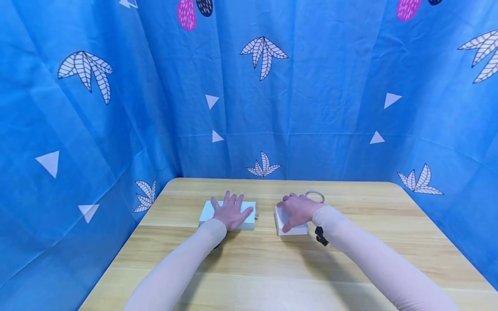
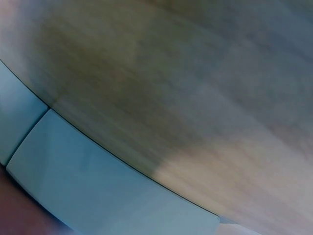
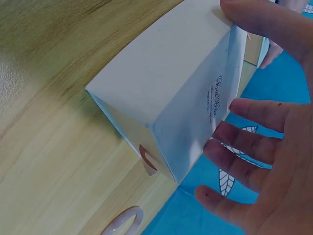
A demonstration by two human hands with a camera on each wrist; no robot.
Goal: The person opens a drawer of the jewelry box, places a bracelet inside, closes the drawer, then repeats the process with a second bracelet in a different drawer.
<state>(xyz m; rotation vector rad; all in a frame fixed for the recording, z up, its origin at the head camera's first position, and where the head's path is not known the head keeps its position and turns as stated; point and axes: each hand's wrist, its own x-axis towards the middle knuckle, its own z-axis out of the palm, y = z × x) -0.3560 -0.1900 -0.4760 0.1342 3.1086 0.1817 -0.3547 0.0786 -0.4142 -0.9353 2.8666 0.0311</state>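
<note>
On the left of the table lies a pale mint box [image 1: 208, 212] with a small ribbon tab at its right end. My left hand [image 1: 229, 213] rests on its top, fingers spread and straight; in the left wrist view only the side of the mint box [image 2: 107, 176] shows clearly. Right of it is a white box [image 1: 292, 230], with small dark lettering and a brown ribbon loop at one end in the right wrist view. My right hand [image 3: 264, 147] spans this box, thumb at one long edge and several fingertips at the opposite edge; the little finger stands apart.
A pale bangle-like ring [image 1: 315, 196] lies just behind my right hand. The wooden table [image 1: 249, 268] reaches back to a blue patterned curtain [image 1: 330, 108], which also hangs along both sides. A black strap piece [image 1: 321, 236] hangs under my right wrist.
</note>
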